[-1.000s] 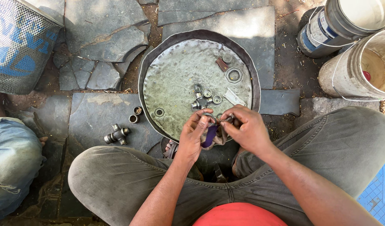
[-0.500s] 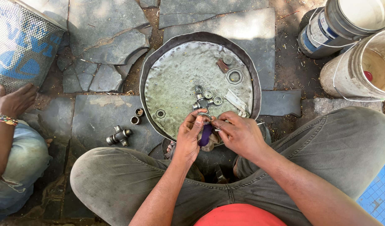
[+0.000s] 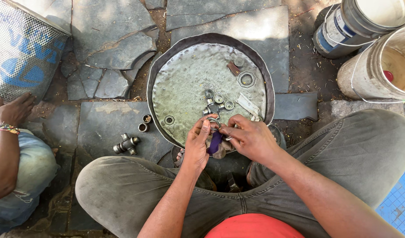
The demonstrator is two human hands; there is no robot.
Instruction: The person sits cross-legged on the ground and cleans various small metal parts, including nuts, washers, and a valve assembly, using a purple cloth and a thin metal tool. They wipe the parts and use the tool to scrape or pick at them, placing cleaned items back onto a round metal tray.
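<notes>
- Metal ring (image 3: 214,121): your left hand (image 3: 197,143) and right hand (image 3: 251,139) pinch it with a purple-handled tool (image 3: 215,142), at the pan (image 3: 167,66) near rim.
- Risk: ring could slip, fingers crowded.

Bright daylight falls from about 12 o'clock, lighting the stone paving (image 3: 114,44) along the top edge and glaring off the two pale buckets (image 3: 378,66) at 2 o'clock, while the lower half lies in soft, even shade. The hammered metal pan (image 3: 185,88) at centre shows a dull sheen without harsh glare, and a dark shadow sits between the legs at 6 o'clock. The picture is sharp throughout, with mild wide-angle bending at the edges and slight softness on the red cloth (image 3: 255,227) at 6 o'clock.
</notes>
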